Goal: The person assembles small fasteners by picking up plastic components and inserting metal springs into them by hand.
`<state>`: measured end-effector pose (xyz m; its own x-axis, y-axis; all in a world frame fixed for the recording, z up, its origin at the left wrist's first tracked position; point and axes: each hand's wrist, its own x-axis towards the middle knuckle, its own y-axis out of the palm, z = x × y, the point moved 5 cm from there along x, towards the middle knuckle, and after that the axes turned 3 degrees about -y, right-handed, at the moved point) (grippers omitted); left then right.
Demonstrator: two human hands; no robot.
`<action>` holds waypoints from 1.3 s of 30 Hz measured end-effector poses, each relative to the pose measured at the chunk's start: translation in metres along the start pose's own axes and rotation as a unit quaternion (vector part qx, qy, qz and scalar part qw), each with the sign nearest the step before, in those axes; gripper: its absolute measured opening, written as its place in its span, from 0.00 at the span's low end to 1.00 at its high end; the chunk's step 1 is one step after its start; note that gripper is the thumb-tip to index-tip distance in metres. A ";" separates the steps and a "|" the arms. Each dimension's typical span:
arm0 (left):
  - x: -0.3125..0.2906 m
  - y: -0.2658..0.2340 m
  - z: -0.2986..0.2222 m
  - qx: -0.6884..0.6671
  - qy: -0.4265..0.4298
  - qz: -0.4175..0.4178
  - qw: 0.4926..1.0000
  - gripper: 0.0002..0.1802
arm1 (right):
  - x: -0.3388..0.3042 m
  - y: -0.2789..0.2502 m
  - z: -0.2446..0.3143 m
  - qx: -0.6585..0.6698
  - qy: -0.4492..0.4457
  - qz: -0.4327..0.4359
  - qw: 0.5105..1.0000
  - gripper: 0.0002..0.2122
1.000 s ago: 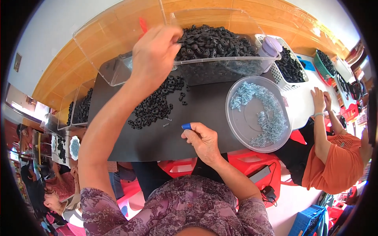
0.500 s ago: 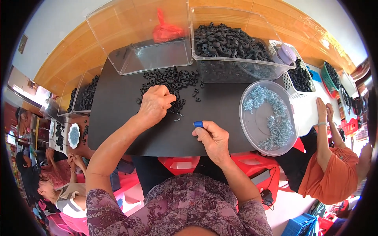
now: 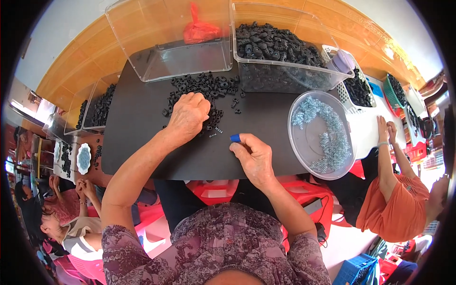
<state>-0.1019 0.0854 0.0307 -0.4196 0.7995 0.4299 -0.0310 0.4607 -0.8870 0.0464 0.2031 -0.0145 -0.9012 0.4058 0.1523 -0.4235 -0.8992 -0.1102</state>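
My left hand (image 3: 190, 114) is closed over the near side of a pile of small black plastic parts (image 3: 204, 86) on the dark table. Its fingertips are hidden, so what it may hold does not show. Just beside it, two small metal springs (image 3: 213, 135) lie on the tabletop. My right hand (image 3: 256, 159) hovers by the table's near edge, with thumb and a blue-covered index finger (image 3: 235, 138) brought together; anything between them is too small to make out. To its right stands a round clear tub (image 3: 290, 137) with many pale springs (image 3: 335, 142).
Behind the pile stand a clear bin (image 3: 147, 78) with a red plastic bag (image 3: 202, 32) behind it, and another bin (image 3: 280, 62) heaped with black parts. A white basket (image 3: 346, 102) holds more. Other people sit at both sides; one wears an orange top (image 3: 399, 204).
The view has shifted a little, so the table sits higher in the picture. My left hand's fingers have curled in over the pile; my right hand keeps its pinch.
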 end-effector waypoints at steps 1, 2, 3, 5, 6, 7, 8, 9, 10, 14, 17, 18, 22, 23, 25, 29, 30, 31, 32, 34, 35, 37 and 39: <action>-0.003 0.000 0.002 -0.006 -0.006 0.000 1.000 0.12 | 0.004 0.001 0.006 -0.075 -0.066 -0.013 0.995 0.06; -0.004 0.001 0.001 -0.007 -0.007 -0.001 1.000 0.12 | 0.007 0.002 0.013 -0.150 -0.131 -0.026 0.980 0.06; -0.005 0.001 -0.001 0.003 0.001 -0.013 1.000 0.11 | 0.012 0.003 0.014 -0.152 -0.131 -0.025 0.979 0.06; -0.008 0.002 0.001 0.014 0.007 -0.027 1.000 0.11 | 0.019 0.009 0.022 -0.264 -0.190 -0.017 0.945 0.07; -0.009 0.003 0.003 0.016 0.011 -0.020 1.000 0.09 | 0.024 0.012 0.023 -0.266 -0.191 -0.015 0.945 0.07; -0.008 0.005 0.003 0.017 0.016 -0.013 1.000 0.06 | 0.029 0.018 0.024 -0.317 -0.210 -0.006 0.925 0.08; -0.008 0.005 0.002 0.015 0.016 -0.015 1.000 0.06 | 0.031 0.025 0.025 -0.367 -0.229 0.002 0.902 0.08; -0.006 0.006 0.000 0.014 0.014 -0.008 1.000 0.06 | 0.034 0.031 0.022 -0.388 -0.221 0.020 0.895 0.07; -0.005 0.007 -0.001 0.014 0.011 -0.002 1.000 0.05 | 0.036 0.034 0.020 -0.389 -0.222 0.021 0.894 0.07; -0.005 0.007 -0.003 0.007 0.006 0.003 1.000 0.07 | 0.041 0.046 0.016 -0.443 -0.257 0.055 0.857 0.06; -0.007 0.005 -0.004 -0.004 0.003 -0.009 1.000 0.09 | 0.041 0.047 0.017 -0.416 -0.259 0.050 0.870 0.05; -0.009 0.005 -0.004 -0.007 -0.001 -0.011 1.000 0.12 | 0.041 0.045 0.018 -0.388 -0.260 0.039 0.883 0.05; -0.012 -0.003 0.000 -0.045 -0.033 -0.036 0.998 0.14 | 0.039 0.032 0.019 -0.328 -0.258 -0.005 0.909 0.04; -0.013 -0.007 -0.002 -0.047 -0.032 -0.037 0.998 0.14 | 0.039 0.025 0.018 -0.282 -0.196 0.004 0.939 0.04; -0.019 -0.015 -0.003 -0.173 -0.103 -0.016 0.979 0.13 | 0.038 0.015 0.023 -0.232 -0.132 0.013 0.964 0.05; -0.035 -0.025 -0.020 -0.244 -0.124 -0.046 0.961 0.15 | 0.033 0.009 0.010 -0.048 0.040 0.085 0.994 0.05; -0.038 -0.026 -0.025 -0.250 -0.116 -0.055 0.960 0.16 | 0.031 0.008 0.009 -0.005 0.050 0.096 0.994 0.04; -0.041 -0.025 -0.029 -0.250 -0.118 -0.054 0.960 0.16 | 0.030 0.007 0.008 -0.005 0.052 0.097 0.994 0.04; -0.044 -0.024 -0.032 -0.276 -0.128 -0.059 0.951 0.16 | 0.029 0.008 0.007 0.015 0.070 0.105 0.992 0.04; -0.050 -0.022 -0.038 -0.319 -0.137 -0.071 0.935 0.15 | 0.027 0.007 0.009 0.034 0.089 0.115 0.989 0.03; -0.051 -0.022 -0.041 -0.318 -0.139 -0.070 0.935 0.15 | 0.024 0.007 0.013 0.044 0.102 0.125 0.986 0.03; -0.054 -0.018 -0.044 -0.327 -0.176 -0.049 0.927 0.14 | 0.021 0.008 0.018 0.054 0.117 0.136 0.982 0.04; -0.057 -0.018 -0.045 -0.326 -0.166 -0.056 0.929 0.15 | 0.020 0.010 0.020 0.067 0.130 0.157 0.977 0.05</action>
<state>-0.0361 0.0490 0.0295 -0.7071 0.6189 0.3419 0.4188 0.7562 -0.5027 0.0262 0.1987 0.0067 -0.9850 0.1195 -0.1247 -0.1230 -0.9922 0.0211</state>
